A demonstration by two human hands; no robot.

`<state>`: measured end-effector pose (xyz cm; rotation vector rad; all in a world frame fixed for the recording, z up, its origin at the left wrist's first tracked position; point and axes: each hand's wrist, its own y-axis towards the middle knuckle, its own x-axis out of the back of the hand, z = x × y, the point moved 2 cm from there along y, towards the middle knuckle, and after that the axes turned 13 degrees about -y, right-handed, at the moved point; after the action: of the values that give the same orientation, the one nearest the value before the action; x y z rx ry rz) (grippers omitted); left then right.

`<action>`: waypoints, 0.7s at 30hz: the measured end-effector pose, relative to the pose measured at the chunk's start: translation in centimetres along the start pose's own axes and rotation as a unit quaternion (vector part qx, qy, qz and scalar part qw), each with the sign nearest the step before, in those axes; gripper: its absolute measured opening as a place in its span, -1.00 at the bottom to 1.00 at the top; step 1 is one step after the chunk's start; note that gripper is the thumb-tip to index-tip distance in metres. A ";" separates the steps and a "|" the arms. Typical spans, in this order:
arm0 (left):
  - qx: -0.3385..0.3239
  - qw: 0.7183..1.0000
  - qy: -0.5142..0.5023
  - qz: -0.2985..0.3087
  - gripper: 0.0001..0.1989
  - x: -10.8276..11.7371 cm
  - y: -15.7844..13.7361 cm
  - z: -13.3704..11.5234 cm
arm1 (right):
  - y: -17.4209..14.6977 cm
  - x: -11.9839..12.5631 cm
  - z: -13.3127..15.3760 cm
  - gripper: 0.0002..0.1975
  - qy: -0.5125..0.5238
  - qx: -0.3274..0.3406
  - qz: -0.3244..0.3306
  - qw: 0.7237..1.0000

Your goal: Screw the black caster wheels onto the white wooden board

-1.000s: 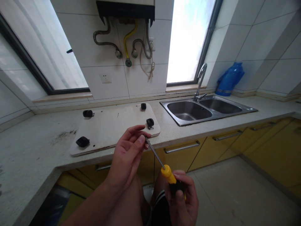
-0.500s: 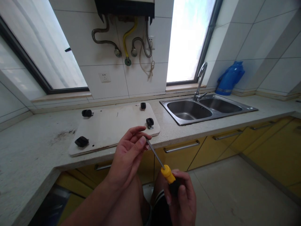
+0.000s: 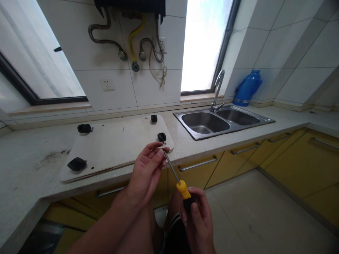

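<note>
My right hand [image 3: 197,218] is closed around the black-and-yellow handle of a screwdriver [image 3: 182,188]. Its metal shaft slants up and left to the fingers of my left hand [image 3: 148,169]. There the thumb and fingertips are pinched together right at the screwdriver's tip; whatever small thing lies between them is too small to make out. Just beyond the left fingertips lies a white board [image 3: 113,141] on the counter, with a black caster [image 3: 161,137] near its close right corner. Other black casters [image 3: 77,164] sit by its remaining corners.
The stone counter [image 3: 31,169] carries a double steel sink [image 3: 203,135] with a faucet [image 3: 217,90]. A blue jug-like object [image 3: 247,88] stands behind it, against the wall. Yellow cabinets [image 3: 196,178] with metal handles are below. Pipes [image 3: 135,38] hang from a black unit above.
The view has turned slightly to the right, so the counter, board and sink appear shifted left. Both hands keep the same hold, with the screwdriver tip still at the left fingertips.
</note>
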<state>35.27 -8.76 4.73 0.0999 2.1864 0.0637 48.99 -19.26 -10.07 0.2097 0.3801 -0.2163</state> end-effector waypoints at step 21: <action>-0.172 0.845 0.495 0.105 -0.58 7.3 14.4 0.3 | 9.5 4.1 5.3 -0.50 -0.227 0.081 -0.208 0.948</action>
<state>31.95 6.28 -0.17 0.1149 3.1385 0.7860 56.84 -12.16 -5.27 0.2318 -0.0590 -0.7012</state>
